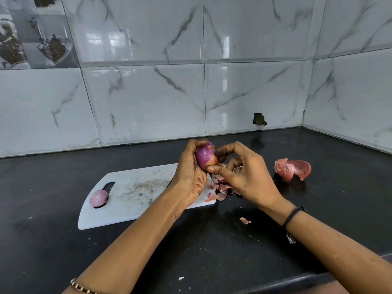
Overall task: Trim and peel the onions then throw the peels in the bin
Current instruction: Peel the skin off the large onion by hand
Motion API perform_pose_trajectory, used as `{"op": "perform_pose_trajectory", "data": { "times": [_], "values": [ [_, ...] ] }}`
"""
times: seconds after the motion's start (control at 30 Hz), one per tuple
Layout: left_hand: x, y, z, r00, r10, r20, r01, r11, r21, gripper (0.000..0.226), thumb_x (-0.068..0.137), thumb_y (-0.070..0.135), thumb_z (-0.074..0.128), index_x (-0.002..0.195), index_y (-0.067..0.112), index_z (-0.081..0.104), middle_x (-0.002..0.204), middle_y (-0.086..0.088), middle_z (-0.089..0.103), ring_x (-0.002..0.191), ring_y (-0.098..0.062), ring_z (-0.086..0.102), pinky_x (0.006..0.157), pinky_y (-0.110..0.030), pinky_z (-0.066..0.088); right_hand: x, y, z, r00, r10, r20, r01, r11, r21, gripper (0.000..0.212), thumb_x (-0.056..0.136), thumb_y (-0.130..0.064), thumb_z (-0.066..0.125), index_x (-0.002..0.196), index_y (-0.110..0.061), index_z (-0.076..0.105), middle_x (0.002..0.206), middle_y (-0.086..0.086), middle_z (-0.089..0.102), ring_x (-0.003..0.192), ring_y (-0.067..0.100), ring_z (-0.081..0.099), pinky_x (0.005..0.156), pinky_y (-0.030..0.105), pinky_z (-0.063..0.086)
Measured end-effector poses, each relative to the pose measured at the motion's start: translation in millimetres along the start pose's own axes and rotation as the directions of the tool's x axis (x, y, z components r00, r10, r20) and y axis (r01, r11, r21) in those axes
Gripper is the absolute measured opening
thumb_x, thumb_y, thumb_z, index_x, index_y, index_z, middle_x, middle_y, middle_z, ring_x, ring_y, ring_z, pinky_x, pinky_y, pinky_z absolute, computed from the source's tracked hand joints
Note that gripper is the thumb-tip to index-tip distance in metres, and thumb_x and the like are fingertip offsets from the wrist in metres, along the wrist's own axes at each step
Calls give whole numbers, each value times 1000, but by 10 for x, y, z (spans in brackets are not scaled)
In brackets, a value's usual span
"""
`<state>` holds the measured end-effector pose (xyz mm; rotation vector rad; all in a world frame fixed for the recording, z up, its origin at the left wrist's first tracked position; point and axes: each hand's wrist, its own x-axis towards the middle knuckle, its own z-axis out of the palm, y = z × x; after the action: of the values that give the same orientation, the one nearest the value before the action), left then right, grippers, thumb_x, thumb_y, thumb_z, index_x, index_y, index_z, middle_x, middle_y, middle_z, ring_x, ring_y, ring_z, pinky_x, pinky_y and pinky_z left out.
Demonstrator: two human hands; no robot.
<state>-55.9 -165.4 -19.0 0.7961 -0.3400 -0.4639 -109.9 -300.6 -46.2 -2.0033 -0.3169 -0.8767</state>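
Left hand (191, 166) cups red onion (204, 154) above cutting board (131, 200), steadying it; right hand (239, 170) fingertips pinch its loose skin to strip. Peels (220, 187) drop onto board edge. 1 peeled onion (99, 198) parked aside.

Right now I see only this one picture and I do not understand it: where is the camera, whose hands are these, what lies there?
No machine here: a person wears the camera on the head, so you look down at their two hands. The left hand holds a red onion; the right hand pinches its skin. On the black counter lies a white cutting board with a peeled onion at its handle hole. A pile of peels lies at the board's right end, and a big peel further right.
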Motion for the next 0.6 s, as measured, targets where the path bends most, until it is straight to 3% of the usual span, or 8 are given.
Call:
{"op": "perform_pose_trajectory", "data": {
  "times": [0.17,0.33,0.53,0.6],
  "values": [
    [1,-22,14,999,-43,2,43,999,-31,12,96,15,53,92,7,61,79,-11,67,72,-22,67,48,-24,53,-17,13,-30,1000,1,5,-1,1000,3,28,81,-25,85,102,-18,68,95,-3,66,57,15,60,58,19,49],
    [47,-24,-13,999,-45,-21,44,999,-28,11,95,17,55,99,8,61,85,-10,64,73,-19,64,59,-25,54,-19,24,8,995,-84,51,89,990,-109,12,87,-19,81,91,-16,70,94,-5,61,65,11,57,63,14,45],
    [74,-21,-57,999,-15,-36,13,999,-50,11,92,17,57,96,8,62,91,-11,64,83,-25,67,55,-26,55,-7,-42,-19,999,42,-32,-42,999,8,38,77,-30,89,103,-17,65,83,-7,69,58,19,65,58,22,52],
    [58,-23,-54,999,-26,-31,24,998,-62,13,94,17,56,97,7,62,90,-13,66,85,-28,70,57,-27,57,-6,-58,-27,999,42,-33,-41,999,25,42,75,-30,91,107,-18,67,92,-6,71,59,18,66,59,24,55]
  ]
}}
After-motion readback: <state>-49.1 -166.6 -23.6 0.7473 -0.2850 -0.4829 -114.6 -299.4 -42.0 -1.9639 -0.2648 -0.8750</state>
